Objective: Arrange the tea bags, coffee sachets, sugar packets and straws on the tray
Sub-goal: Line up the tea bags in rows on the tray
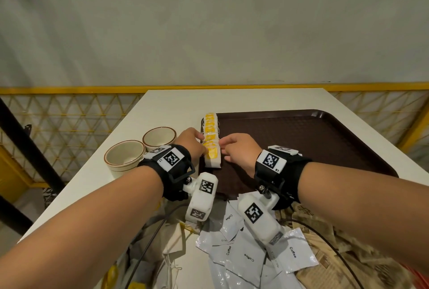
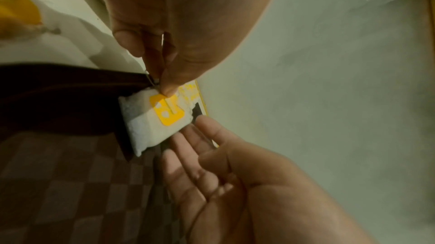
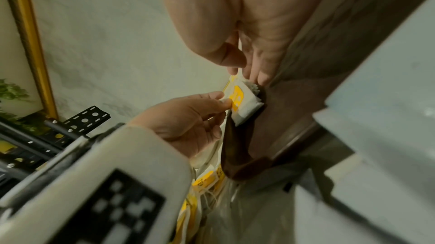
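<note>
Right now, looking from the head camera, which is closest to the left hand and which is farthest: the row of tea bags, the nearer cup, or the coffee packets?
From the left hand:
1. Row of tea bags, touching its fingertips, along the tray's left edge.
2. Nearer cup, on the table to the hand's left.
3. Coffee packets, loose in the pile at the table's near edge.

Head view: from above and behind both forearms, angled forward and down over the table, far wall filling the upper half. Left wrist view: close under the left hand, facing along its fingers. Right wrist view: close under the right hand, facing along its fingers (both wrist pictures tilted). All three share the row of tea bags at the left rim of the tray and both hands' fingertips
</note>
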A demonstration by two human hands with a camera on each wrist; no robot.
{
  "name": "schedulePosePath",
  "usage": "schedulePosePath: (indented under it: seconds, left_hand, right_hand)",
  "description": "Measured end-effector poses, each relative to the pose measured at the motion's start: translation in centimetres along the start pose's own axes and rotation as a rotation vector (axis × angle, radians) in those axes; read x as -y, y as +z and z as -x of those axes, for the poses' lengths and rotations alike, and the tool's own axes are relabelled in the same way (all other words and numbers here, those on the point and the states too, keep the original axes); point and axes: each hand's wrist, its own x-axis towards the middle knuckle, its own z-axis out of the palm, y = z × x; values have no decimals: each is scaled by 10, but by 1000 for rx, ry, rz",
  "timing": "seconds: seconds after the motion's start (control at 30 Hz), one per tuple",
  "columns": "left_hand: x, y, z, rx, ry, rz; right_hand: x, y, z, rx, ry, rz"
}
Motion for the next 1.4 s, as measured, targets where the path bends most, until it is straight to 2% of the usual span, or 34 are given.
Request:
schedulePosePath:
  seconds: [0.17, 0.37, 0.9, 1.4]
  left_hand:
    - [2, 2, -2, -17, -32, 68]
    - [4, 0, -3, -14, -23, 80]
    - [5, -2, -4, -22, -29, 147]
    - [4, 3, -6, -77, 31, 148]
  right_hand:
    - [4, -6, 10, 66, 103, -61]
    - [7, -7, 14, 120, 139, -105]
    - [4, -3, 2, 57, 72, 46]
    - [3, -4, 2, 55, 72, 28]
